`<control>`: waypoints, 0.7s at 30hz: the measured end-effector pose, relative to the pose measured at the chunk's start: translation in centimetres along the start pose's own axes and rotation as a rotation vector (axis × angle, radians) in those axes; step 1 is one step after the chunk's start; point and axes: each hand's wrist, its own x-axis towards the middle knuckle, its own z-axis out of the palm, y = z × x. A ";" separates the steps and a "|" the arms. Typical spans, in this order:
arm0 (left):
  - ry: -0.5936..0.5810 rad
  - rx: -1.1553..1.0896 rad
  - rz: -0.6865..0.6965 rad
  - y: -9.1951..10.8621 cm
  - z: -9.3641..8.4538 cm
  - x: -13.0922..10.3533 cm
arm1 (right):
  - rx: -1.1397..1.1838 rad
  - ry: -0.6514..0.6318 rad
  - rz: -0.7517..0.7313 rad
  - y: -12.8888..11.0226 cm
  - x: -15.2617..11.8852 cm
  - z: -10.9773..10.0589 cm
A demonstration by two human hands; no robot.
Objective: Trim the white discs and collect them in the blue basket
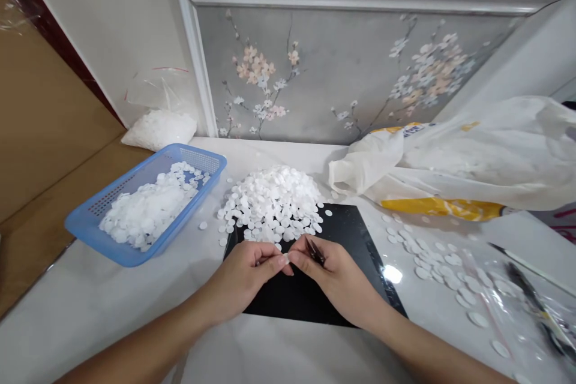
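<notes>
Pinching a small white piece (287, 258) between the thumbs and fingertips of the left hand (252, 281) and right hand (341, 281), both drawn nearly closed, just above a black mat (310, 299) and on the near side of a heap of white discs (279, 198). Showing as a pale sliver only, mostly covered by fingers; cannot tell which way it faces or how any long axis runs. Also gripped in the right hand: a dark slender tool (315, 251), slanting from near right to far left, partly hidden by the fingers. Spilling over the far part of the mat, and covering much of that edge: the heap, close beyond the fingertips. Standing to the left on the pale surface (112, 303): a blue basket (85, 229), stretched from near left to far right, holding more white discs. Propped behind it against the wall: a clear bag (159, 129) with white contents. Lying to the right, with its bunched end toward the heap: a white-and-yellow bag (450, 162). Strewn nearer, right of the mat: loose discs (432, 261), some beside or under clear plastic. Resting farther right: a slim pale tool (533, 269), its dark tip pointing up and left, near a black-handled tool (533, 299).
</notes>
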 end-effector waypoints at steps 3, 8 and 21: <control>-0.046 -0.106 -0.032 -0.2 0.0 0.1 | 0.022 -0.046 -0.031 0.3 0.2 0.1; -0.054 -0.251 -0.109 -0.3 0.1 0.3 | 0.062 -0.047 0.023 0.5 0.3 -0.6; 0.039 -0.676 -0.216 -0.5 1.0 0.0 | -0.901 -0.301 -0.342 -6.1 0.1 2.7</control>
